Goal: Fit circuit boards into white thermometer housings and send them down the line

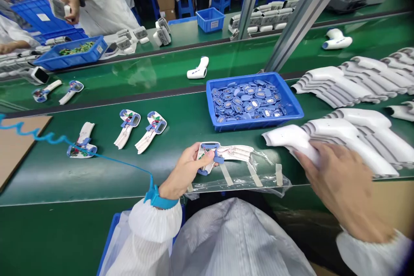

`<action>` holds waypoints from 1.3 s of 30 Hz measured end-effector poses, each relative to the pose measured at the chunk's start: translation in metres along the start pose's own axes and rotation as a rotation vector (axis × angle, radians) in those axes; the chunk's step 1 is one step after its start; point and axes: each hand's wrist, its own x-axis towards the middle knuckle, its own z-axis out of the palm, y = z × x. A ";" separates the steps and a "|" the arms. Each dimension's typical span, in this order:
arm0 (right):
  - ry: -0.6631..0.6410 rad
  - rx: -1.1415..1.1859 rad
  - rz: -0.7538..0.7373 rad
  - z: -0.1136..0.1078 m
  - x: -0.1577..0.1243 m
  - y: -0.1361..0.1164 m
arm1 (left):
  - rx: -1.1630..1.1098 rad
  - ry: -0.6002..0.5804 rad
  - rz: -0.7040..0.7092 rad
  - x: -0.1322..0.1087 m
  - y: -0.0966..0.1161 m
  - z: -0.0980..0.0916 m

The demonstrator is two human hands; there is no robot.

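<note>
My left hand (189,164) pinches an opened infrared thermometer half (237,153), with its wired electronics and blue parts facing up and its white handle pointing right. A blue wrist strap (161,200) with a coiled cord is around my left wrist. On the right, my right hand (339,177) is closed round the handle of a white thermometer shell (287,135), at the left end of a nested row of shells (343,133). My right fingertips are partly hidden behind that shell. Clear plastic film (239,184), taped down, lies under the opened half.
A blue bin (255,126) of small blue parts stands ahead. Several opened thermometer halves (127,127) lie to the left, near a brown board (19,138). Beyond, a conveyor carries a closed thermometer (198,70). A metal post (291,21) rises at right. A co-worker's hand (71,6) holds a device.
</note>
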 end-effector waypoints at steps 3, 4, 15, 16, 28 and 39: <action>0.095 0.058 -0.131 -0.025 0.001 -0.021 | 0.013 -0.025 0.017 0.000 0.003 0.000; 0.115 0.080 -0.191 -0.032 0.002 -0.033 | 0.023 -0.036 0.022 0.000 0.004 0.000; -0.194 0.412 -0.415 -0.024 0.020 -0.130 | 0.315 0.048 0.153 -0.001 -0.003 0.004; -0.294 0.520 -0.371 -0.022 0.023 -0.128 | 0.338 0.037 0.189 -0.001 -0.004 0.004; -0.143 0.748 -0.143 -0.022 0.056 -0.212 | 0.746 0.075 0.349 -0.010 -0.002 0.007; 0.111 0.621 -0.201 -0.025 0.064 -0.207 | 0.796 0.121 0.350 -0.012 -0.001 0.009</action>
